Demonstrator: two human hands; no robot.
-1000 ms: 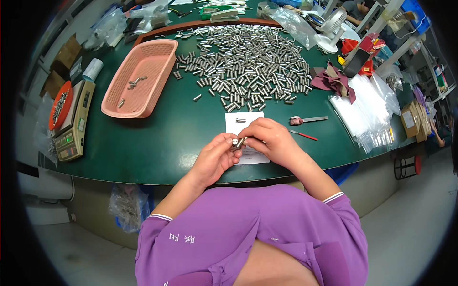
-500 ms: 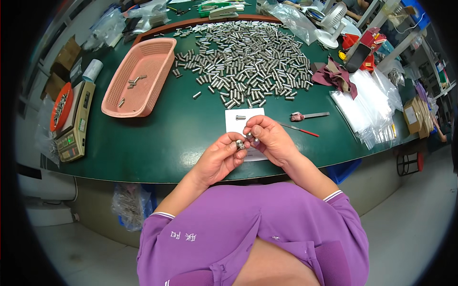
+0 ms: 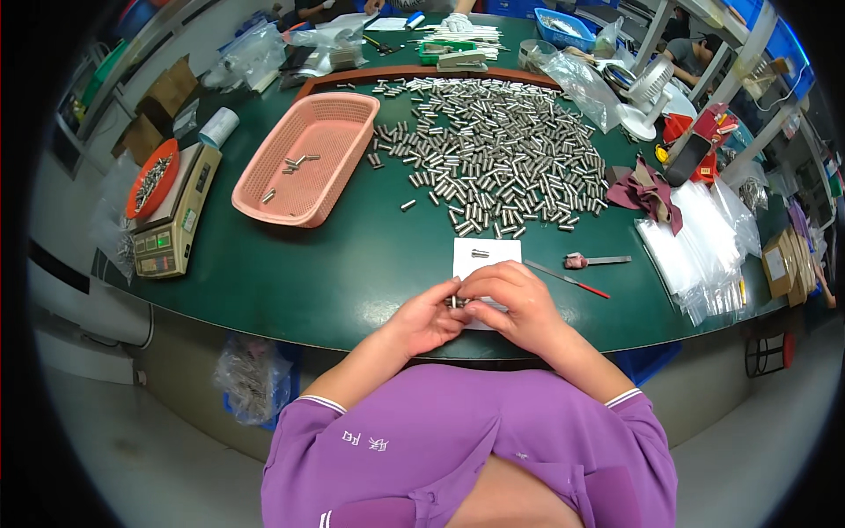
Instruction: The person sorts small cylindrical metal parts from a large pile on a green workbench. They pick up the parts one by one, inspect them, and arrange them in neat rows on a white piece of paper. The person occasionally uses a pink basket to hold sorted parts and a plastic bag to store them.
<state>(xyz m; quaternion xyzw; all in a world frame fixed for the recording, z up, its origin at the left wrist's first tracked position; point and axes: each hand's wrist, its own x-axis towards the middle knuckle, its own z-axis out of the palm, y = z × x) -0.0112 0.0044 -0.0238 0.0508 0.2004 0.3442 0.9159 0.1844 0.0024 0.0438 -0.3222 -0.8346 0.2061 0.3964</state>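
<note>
Small shiny metal pins (image 3: 455, 301) sit between my two hands, close to the table's near edge. My left hand (image 3: 422, 322) pinches them between thumb and fingers, palm turned up. Over the same pins, my right hand (image 3: 521, 304) curls from the other side, its fingertips meeting the left ones; its fingers partly hide what they grip. Beneath the hands lies a white paper sheet (image 3: 465, 251) with a pair of pins (image 3: 480, 253) on it. Beyond the sheet spreads a large heap of similar metal pins (image 3: 510, 145).
On the green table (image 3: 290, 273) stand a pink basket (image 3: 251, 189) with several pins and a scale (image 3: 176, 231) bearing an orange dish (image 3: 139, 202). Rightward lie a red-handled tool (image 3: 591, 290), a metal strip with a wrapped end (image 3: 607, 260), a maroon cloth (image 3: 647, 194) and plastic bags (image 3: 682, 255).
My right hand has turned over, back upward, and its fingers have closed in over the pins by the left fingertips. The whole view has shifted, so the table appears lower and further right.
</note>
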